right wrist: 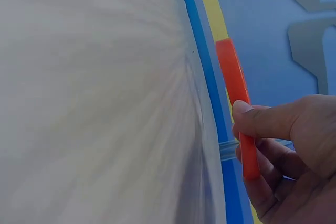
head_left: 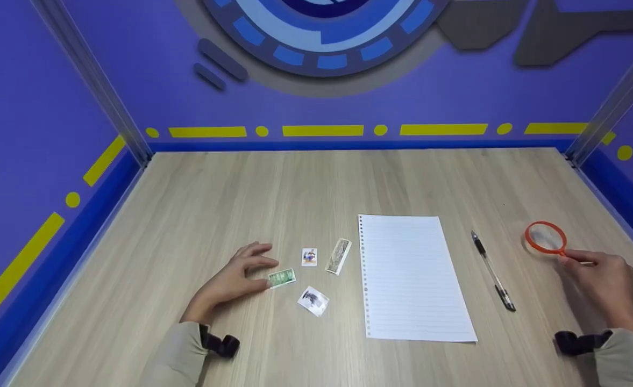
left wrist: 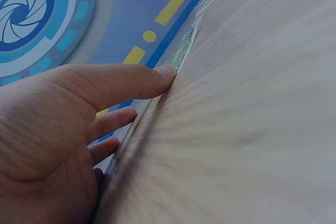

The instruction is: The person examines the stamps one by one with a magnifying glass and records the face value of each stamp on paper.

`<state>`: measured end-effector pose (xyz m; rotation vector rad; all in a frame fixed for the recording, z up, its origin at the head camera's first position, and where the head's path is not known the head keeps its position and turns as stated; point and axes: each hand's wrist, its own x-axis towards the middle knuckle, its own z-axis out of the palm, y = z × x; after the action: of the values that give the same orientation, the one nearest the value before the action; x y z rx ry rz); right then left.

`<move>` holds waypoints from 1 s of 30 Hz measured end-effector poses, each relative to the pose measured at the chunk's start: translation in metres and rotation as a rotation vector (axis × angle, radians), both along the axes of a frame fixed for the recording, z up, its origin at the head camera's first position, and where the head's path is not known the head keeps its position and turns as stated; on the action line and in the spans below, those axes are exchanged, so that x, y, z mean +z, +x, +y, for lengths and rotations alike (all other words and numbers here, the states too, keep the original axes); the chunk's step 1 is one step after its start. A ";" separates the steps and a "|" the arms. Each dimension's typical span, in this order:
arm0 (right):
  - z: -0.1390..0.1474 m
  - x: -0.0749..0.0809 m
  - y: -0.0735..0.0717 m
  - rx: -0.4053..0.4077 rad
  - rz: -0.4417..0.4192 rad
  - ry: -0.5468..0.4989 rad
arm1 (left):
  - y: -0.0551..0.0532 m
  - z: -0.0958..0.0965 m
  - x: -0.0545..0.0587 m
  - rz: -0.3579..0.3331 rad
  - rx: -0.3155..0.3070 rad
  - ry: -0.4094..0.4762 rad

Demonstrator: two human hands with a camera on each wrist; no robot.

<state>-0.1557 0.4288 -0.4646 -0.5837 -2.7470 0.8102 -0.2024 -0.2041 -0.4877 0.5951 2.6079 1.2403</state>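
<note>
On the left, my left hand (head_left: 235, 277) rests low at the table with its fingers spread. Its thumb tip touches the left edge of a small green stamp (head_left: 282, 278), as the stamp (left wrist: 184, 48) in the left wrist view also shows. Three more stamps lie around it: one with a colourful figure (head_left: 309, 257), a long grey-brown one (head_left: 339, 257) and a black-and-white one (head_left: 313, 301). Over at the right, my right hand (head_left: 606, 282) pinches the handle of an orange-red magnifying glass (head_left: 546, 237), held above the table. In the right wrist view the magnifying glass (right wrist: 233, 72) appears edge-on.
A lined sheet of paper (head_left: 415, 279) with punched holes lies right of the stamps. Between it and the right hand is a black-and-clear pen (head_left: 491, 269). Blue-purple panels (head_left: 321, 113) enclose the wooden table (head_left: 251, 199) at the back and sides.
</note>
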 end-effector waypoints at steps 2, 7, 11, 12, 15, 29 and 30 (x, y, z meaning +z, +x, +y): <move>0.002 -0.001 0.000 -0.007 -0.014 -0.002 | 0.000 0.000 0.000 0.004 -0.002 -0.004; 0.005 -0.004 0.000 -0.009 -0.026 -0.008 | 0.001 -0.001 0.000 0.003 -0.001 -0.008; 0.005 -0.005 0.000 -0.018 -0.034 0.007 | 0.001 0.000 0.001 0.005 -0.008 -0.007; 0.005 -0.006 0.000 -0.021 -0.038 0.005 | 0.001 0.000 0.001 0.006 -0.009 -0.006; 0.005 -0.007 0.000 -0.026 -0.042 0.007 | 0.001 0.000 0.001 0.005 -0.011 -0.006; 0.010 -0.012 0.003 -0.012 -0.064 -0.018 | 0.000 0.000 0.002 0.002 -0.020 -0.005; 0.010 -0.012 0.004 -0.013 -0.069 -0.019 | 0.001 0.000 0.002 0.004 -0.020 -0.005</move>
<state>-0.1521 0.4391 -0.4761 -0.6445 -2.7972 0.8297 -0.2018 -0.2044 -0.4857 0.6221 2.6004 1.2281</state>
